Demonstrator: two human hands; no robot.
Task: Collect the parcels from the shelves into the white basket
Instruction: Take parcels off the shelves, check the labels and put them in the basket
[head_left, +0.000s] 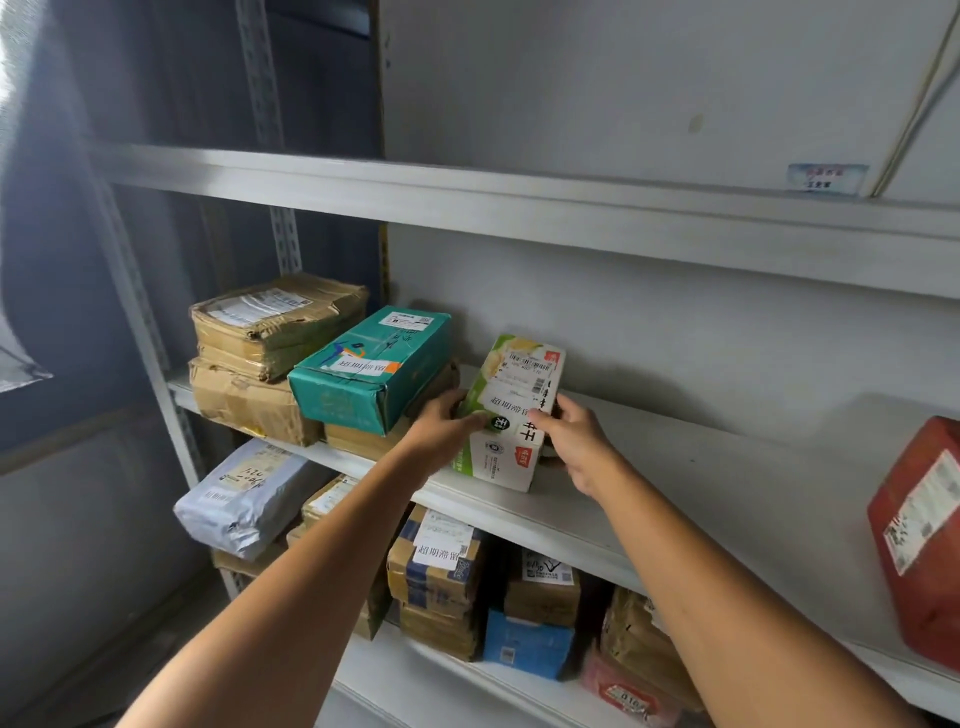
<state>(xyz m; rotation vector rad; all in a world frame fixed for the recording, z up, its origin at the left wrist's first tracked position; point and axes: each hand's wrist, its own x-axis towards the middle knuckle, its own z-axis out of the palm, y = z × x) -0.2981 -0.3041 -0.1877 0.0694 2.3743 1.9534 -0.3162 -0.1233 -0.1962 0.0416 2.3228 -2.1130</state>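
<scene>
My left hand (441, 426) and right hand (576, 444) curl around the two sides of a tilted green-and-white carton (514, 384) at the front of the middle shelf (701, 467), just right of a teal box (371, 364) stacked on brown parcels (249, 400).

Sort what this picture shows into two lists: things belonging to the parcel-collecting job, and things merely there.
Job: green-and-white box, gripped by the left hand and right hand; teal box; brown cartons; grey mailer bag; red parcel; shelf. The white basket is out of view.
Merely there: wall sticker; cable; slotted upright.
</scene>
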